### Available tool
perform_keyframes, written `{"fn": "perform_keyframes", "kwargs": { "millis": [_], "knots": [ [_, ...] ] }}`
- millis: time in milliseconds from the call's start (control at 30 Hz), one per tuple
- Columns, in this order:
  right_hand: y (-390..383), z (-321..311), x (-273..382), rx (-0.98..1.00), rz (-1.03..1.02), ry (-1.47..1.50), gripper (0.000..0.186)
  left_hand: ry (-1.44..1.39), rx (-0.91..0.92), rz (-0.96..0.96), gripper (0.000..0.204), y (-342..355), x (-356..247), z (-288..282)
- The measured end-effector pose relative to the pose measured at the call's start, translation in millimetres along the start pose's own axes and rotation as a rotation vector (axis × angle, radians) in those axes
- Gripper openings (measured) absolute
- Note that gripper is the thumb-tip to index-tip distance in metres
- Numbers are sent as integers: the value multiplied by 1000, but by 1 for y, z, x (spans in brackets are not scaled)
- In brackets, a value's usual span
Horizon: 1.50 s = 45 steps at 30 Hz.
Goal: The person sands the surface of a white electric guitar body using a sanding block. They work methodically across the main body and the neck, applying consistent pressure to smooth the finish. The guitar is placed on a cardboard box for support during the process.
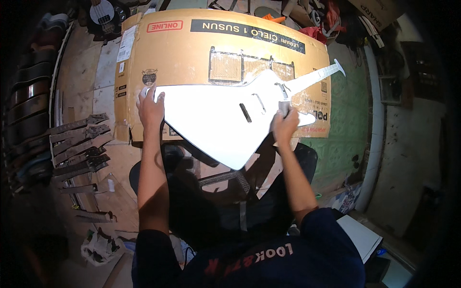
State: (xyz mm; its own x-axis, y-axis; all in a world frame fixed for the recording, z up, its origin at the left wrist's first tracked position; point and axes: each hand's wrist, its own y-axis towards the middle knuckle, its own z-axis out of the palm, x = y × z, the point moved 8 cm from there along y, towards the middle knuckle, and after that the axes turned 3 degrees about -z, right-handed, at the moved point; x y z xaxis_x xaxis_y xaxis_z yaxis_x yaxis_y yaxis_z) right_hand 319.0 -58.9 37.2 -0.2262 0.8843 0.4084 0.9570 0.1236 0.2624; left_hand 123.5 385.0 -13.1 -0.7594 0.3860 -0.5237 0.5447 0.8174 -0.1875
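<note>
A glossy white electric guitar [206, 115] with an angular body lies on a flat cardboard box [177, 60], its neck pointing to the upper right. Dark slots for pickups show in the body, and bright glare washes out much of the surface. My left hand [151, 109] grips the body's left corner, thumb along the edge and fingers over the rim. In my right hand [285, 126] is a small grey block [284, 106], held against the body near the neck joint. The underside of the block is hidden.
Several unfinished guitar necks [79, 146] are stacked at the left, beside a row of dark curved guitar bodies [33, 91]. A round-bodied instrument [102, 17] lies at the far left. A plastic bag [101, 247] sits lower left; a white panel [360, 235] is lower right.
</note>
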Motion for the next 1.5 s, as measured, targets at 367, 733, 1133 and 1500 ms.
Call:
{"fn": "perform_keyframes", "kwargs": {
  "millis": [367, 733, 1133, 1500],
  "knots": [
    [-44, 40, 147, 287, -547, 285, 23, -125, 59, -14, 48, 20, 25, -11],
    [-153, 50, 255, 457, -773, 275, 35, 30, 42, -6, 46, 13, 5, -16],
    [-62, 82, 187, 282, -315, 99, 35, 32, 120, -74, 45, 14, -3, -16],
    [35, 41, 107, -23, -390, 20, 31, -54, 152, -6, 40, 18, 2, -15]
  ]
}}
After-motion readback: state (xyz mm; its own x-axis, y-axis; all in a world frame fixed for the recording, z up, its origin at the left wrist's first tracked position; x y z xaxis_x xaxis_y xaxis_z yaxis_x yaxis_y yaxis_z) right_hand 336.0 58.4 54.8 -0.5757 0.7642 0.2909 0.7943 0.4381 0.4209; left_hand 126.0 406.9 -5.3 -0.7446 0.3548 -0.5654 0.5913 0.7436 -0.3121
